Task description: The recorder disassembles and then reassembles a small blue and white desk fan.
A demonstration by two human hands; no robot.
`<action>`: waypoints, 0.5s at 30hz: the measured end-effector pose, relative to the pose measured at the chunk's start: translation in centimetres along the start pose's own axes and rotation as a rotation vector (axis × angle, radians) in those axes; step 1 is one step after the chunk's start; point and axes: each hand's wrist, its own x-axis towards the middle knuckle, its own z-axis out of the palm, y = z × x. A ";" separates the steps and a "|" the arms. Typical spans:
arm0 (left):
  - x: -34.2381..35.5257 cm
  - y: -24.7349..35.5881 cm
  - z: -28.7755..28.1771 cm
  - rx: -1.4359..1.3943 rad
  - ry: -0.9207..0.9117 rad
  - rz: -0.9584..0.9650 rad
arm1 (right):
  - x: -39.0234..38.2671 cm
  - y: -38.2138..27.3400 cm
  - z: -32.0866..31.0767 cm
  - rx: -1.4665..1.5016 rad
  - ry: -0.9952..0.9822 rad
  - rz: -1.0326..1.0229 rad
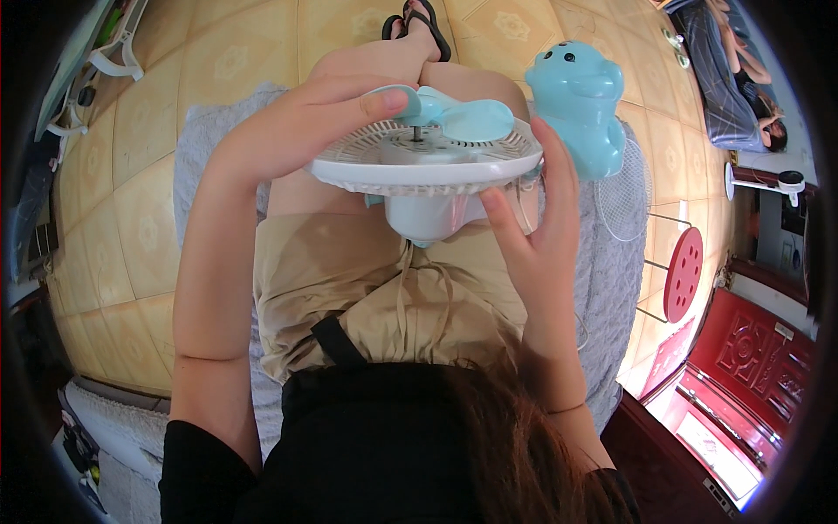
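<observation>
Over my lap is a small fan with a white round rear grille [436, 178] and a white motor housing [423, 216] beneath it. My left hand [284, 127] is closed on a light blue fan blade [477, 120], its thumb on one vane. The blade's hub sits over the thin metal shaft in the grille's middle; I cannot tell whether it is seated on it. My right hand [543, 231] grips the grille's right edge between thumb and fingers. Right of my knee stands a glossy light blue bear-shaped piece [578, 109].
A grey plush cover [611, 288] lies under me, with a round mesh fan guard [630, 205] at its right side. Farther right are a red round stool [683, 275], a white stand [759, 185] and a red door [749, 349]. Another person [749, 74] lies at upper right.
</observation>
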 end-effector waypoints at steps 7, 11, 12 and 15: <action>0.2 -0.7 0.4 0.130 -0.019 0.031 | -2.4 1.1 -0.4 0.393 0.142 0.405; 0.3 -0.5 0.5 0.085 -0.006 0.105 | -4.0 2.4 -1.1 0.381 0.100 0.478; 0.4 -0.5 0.6 0.090 0.040 0.165 | -4.3 2.4 -1.5 0.332 -0.037 0.618; 1.3 -0.6 -0.5 0.100 -0.003 0.290 | -4.9 1.6 -1.5 0.293 -0.186 0.756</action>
